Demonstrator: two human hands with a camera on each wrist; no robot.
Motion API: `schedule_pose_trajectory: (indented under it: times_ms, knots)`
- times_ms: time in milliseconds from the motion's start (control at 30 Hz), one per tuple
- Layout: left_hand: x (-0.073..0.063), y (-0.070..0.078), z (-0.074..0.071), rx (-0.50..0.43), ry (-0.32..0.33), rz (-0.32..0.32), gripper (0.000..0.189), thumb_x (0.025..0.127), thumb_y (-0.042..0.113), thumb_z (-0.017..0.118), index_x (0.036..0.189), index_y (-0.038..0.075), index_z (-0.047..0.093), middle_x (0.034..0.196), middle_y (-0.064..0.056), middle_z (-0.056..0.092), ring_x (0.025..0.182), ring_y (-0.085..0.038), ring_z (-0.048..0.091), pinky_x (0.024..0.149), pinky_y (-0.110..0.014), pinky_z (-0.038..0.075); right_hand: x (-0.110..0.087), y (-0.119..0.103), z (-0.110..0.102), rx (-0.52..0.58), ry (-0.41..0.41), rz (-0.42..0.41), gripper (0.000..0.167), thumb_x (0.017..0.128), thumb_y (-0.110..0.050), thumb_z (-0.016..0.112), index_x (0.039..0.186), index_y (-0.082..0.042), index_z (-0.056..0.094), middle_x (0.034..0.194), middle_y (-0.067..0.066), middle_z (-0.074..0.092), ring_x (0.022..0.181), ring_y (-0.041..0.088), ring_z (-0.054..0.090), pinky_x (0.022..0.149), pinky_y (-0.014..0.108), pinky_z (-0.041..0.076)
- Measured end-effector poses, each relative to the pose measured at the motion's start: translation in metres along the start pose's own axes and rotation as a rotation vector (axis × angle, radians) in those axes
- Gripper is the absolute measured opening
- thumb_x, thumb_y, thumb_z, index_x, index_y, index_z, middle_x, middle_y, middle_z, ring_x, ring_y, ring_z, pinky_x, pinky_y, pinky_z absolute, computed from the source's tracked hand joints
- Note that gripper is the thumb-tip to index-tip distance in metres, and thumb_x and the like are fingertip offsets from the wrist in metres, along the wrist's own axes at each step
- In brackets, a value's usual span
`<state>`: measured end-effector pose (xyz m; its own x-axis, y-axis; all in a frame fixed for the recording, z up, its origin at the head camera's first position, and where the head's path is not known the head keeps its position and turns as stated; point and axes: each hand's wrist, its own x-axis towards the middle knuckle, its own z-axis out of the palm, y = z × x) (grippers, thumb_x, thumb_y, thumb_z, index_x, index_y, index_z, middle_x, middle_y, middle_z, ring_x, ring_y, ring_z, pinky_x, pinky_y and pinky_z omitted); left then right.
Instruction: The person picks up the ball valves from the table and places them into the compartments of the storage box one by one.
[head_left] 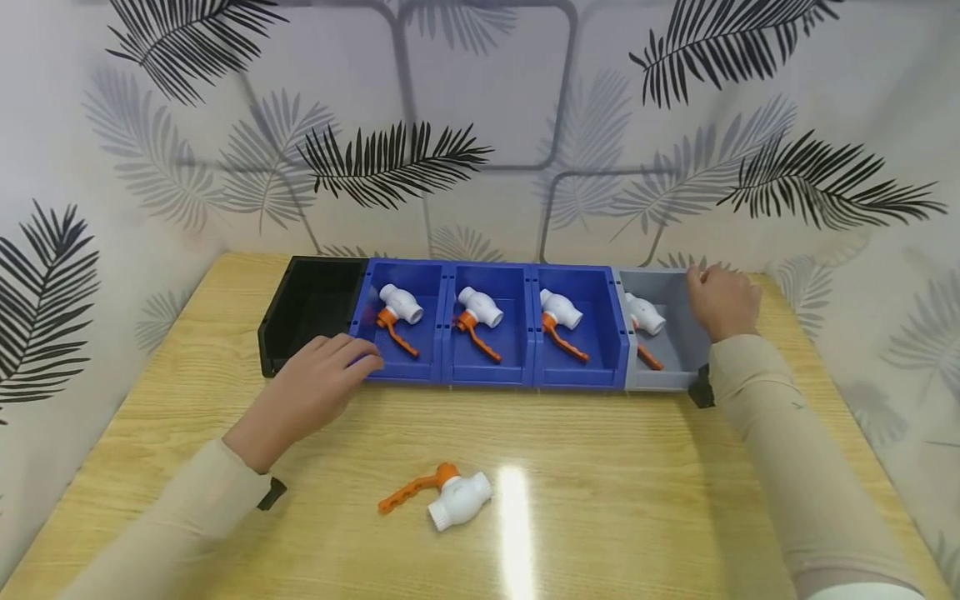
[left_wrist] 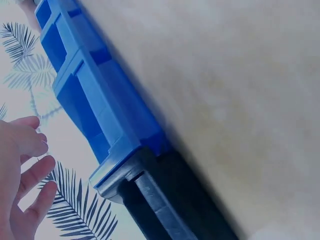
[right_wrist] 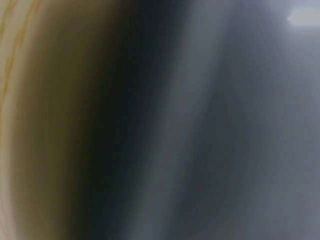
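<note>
In the head view a row of bins stands on the table: a black bin (head_left: 318, 304), three blue bins (head_left: 491, 371) and a grey bin (head_left: 678, 300). One white ball valve (head_left: 459, 500) with an orange lever lies before the row. Over the front of the black bin and the first blue bin hovers my left hand (head_left: 318, 379), fingers loosely bent and holding nothing. The left wrist view shows these fingers (left_wrist: 37, 175) apart from the bins. My right hand (head_left: 723, 302) grips the right side wall of the grey bin near its back corner.
Each blue bin holds a white valve (head_left: 561, 310) with an orange lever, and another valve (head_left: 645, 315) lies in the grey bin. A leaf-patterned wall covering (head_left: 510, 100) rises right behind the row. The wooden table (head_left: 600, 500) extends in front.
</note>
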<state>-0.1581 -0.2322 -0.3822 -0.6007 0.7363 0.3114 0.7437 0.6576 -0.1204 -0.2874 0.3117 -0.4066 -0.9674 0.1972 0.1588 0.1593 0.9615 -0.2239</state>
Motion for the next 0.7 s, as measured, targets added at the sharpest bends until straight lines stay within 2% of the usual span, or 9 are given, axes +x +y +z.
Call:
schedule_pose_trajectory:
  times_ms: [233,333,500,700]
  knots:
    - [-0.023,0.017,0.001,-0.111,-0.044,0.032,0.034,0.076,0.002,0.072,0.107,0.012,0.062,0.106,-0.001,0.060,0.097,-0.019,0.055,0.078,-0.033,0.046,0.000,0.000,0.000,0.000,0.000,-0.001,0.058,0.097,-0.044,0.018,0.070,-0.003,0.047,0.074,0.023,0.053,0.079,0.045,0.051,0.072,0.060,0.033]
    - [-0.027,0.026,0.004,-0.139,-0.094,0.061,0.036,0.076,-0.001,0.071,0.107,0.014,0.061,0.105,0.000,0.060,0.098,-0.018,0.055,0.079,-0.034,0.047,0.000,0.000,-0.001,0.006,-0.003,-0.002,0.056,0.097,-0.043,0.020,0.071,-0.002,0.047,0.074,0.022,0.053,0.079,0.045,0.051,0.073,0.060,0.033]
    - [-0.031,0.046,0.011,-0.159,-0.225,0.100,0.034,0.080,-0.001,0.066,0.109,0.017,0.061,0.106,0.003,0.059,0.099,-0.016,0.054,0.080,-0.033,0.047,0.001,0.000,-0.001,0.007,-0.008,0.004,0.055,0.097,-0.042,0.021,0.072,-0.002,0.048,0.076,0.023,0.053,0.080,0.045,0.051,0.074,0.060,0.033]
    - [-0.033,0.070,0.014,-0.224,-0.277,0.144,0.033,0.083,0.003,0.065,0.110,0.021,0.062,0.106,0.007,0.059,0.096,-0.012,0.053,0.076,-0.030,0.047,0.001,0.001,0.001,-0.001,-0.011,0.005,0.055,0.097,-0.043,0.020,0.071,-0.003,0.047,0.078,0.024,0.054,0.083,0.046,0.050,0.074,0.061,0.033]
